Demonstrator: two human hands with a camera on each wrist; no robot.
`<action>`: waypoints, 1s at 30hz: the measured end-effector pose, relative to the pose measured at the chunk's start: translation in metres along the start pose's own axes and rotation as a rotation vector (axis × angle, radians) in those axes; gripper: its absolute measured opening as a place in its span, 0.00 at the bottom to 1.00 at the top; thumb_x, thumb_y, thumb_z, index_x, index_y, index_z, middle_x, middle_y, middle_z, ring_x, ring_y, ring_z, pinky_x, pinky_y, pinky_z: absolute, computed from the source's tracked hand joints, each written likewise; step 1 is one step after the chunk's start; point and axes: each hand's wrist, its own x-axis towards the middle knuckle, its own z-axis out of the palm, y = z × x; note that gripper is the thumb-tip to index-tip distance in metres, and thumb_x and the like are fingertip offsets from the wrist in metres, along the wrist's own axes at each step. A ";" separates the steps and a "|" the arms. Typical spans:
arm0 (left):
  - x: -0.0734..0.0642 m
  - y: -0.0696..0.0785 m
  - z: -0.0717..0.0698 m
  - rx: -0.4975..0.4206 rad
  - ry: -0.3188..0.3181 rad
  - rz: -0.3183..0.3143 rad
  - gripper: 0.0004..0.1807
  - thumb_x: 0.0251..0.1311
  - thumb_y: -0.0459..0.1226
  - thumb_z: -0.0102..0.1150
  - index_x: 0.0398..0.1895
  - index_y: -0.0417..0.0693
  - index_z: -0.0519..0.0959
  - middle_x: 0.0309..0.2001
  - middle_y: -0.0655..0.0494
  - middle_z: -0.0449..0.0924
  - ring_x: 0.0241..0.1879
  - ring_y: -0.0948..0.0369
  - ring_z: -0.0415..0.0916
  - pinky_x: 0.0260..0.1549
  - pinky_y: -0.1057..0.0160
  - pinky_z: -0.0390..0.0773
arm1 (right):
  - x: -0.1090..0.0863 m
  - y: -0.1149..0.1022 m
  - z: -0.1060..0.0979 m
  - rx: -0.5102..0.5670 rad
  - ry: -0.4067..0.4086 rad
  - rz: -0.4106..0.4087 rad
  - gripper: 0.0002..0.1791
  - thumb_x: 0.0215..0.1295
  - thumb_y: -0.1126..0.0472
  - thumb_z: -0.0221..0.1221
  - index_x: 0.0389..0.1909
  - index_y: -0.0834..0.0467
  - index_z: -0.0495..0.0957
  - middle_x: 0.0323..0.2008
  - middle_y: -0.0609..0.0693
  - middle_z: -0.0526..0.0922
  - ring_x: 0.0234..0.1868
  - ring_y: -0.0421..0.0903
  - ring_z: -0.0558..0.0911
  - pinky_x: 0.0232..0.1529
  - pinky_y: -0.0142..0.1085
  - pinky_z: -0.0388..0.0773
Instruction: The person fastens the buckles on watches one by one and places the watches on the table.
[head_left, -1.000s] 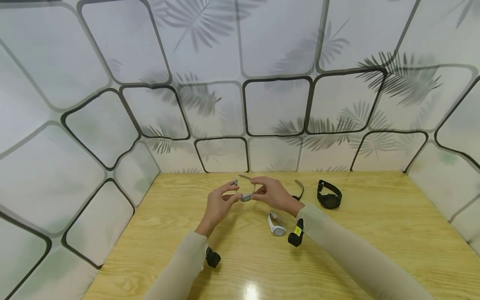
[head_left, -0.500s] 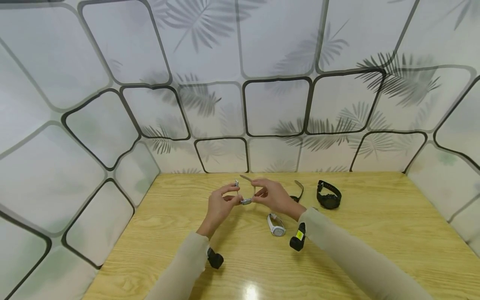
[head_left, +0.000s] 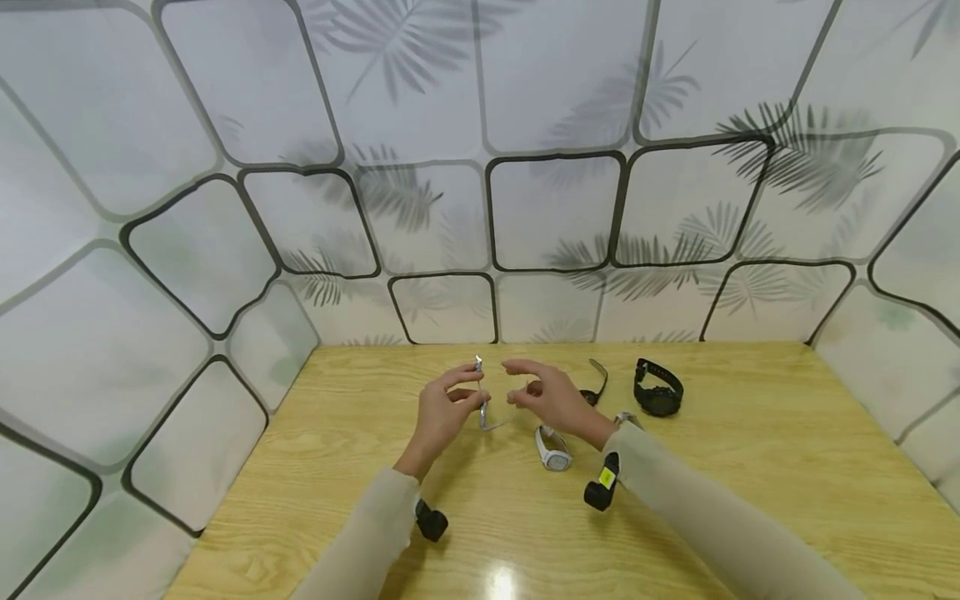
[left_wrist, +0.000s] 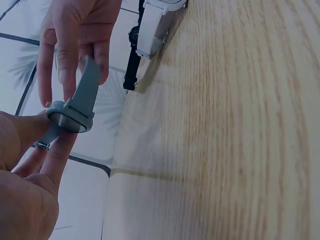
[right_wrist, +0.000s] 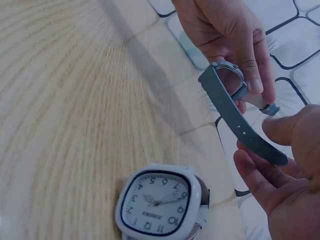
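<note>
Across the lower half of the head view, the pale yellow wood-grain counter (head_left: pixel 750 433) spreads beneath both hands. The right hand (head_left: pixel 551 396), right of centre, has released its grip, fingers parted. The left hand (head_left: pixel 444 407) alone now pinches the round-cased grey-blue strap watch (right_wrist: pixel 230 111), raised near mid-frame. Its free strap end (right_wrist: pixel 271 153), previously held by the right hand, is now unsupported.

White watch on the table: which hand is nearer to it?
Right. In the head view, the right hand is just above the white watch; the left hand is farther away, up and to its left, pinching the grey watch.
</note>
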 end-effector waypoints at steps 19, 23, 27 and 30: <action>0.003 0.006 0.002 0.005 0.266 -0.003 0.17 0.60 0.23 0.69 0.53 0.29 0.83 0.66 0.40 0.75 0.45 0.39 0.85 0.38 0.58 0.87 | -0.010 -0.005 -0.010 0.191 -0.009 0.129 0.32 0.76 0.64 0.60 0.77 0.56 0.62 0.69 0.70 0.69 0.53 0.65 0.83 0.46 0.52 0.86; 0.004 0.005 0.001 -0.007 0.304 -0.016 0.16 0.59 0.22 0.69 0.52 0.30 0.84 0.65 0.40 0.76 0.45 0.41 0.86 0.39 0.60 0.87 | -0.012 -0.002 -0.014 0.092 -0.145 0.125 0.25 0.74 0.59 0.63 0.68 0.61 0.74 0.64 0.66 0.76 0.54 0.58 0.84 0.50 0.48 0.85; 0.005 0.004 0.000 0.001 0.321 -0.032 0.15 0.58 0.23 0.70 0.50 0.31 0.85 0.65 0.42 0.77 0.43 0.43 0.87 0.37 0.62 0.87 | -0.013 0.000 -0.017 0.000 -0.236 0.076 0.21 0.71 0.57 0.66 0.59 0.63 0.81 0.57 0.60 0.83 0.52 0.52 0.85 0.50 0.44 0.84; 0.004 0.004 -0.001 -0.004 0.322 -0.031 0.15 0.58 0.23 0.71 0.50 0.31 0.85 0.64 0.43 0.77 0.43 0.44 0.87 0.37 0.63 0.87 | -0.014 0.000 -0.019 -0.039 -0.263 0.046 0.15 0.71 0.60 0.66 0.54 0.63 0.84 0.49 0.56 0.86 0.47 0.49 0.86 0.47 0.42 0.84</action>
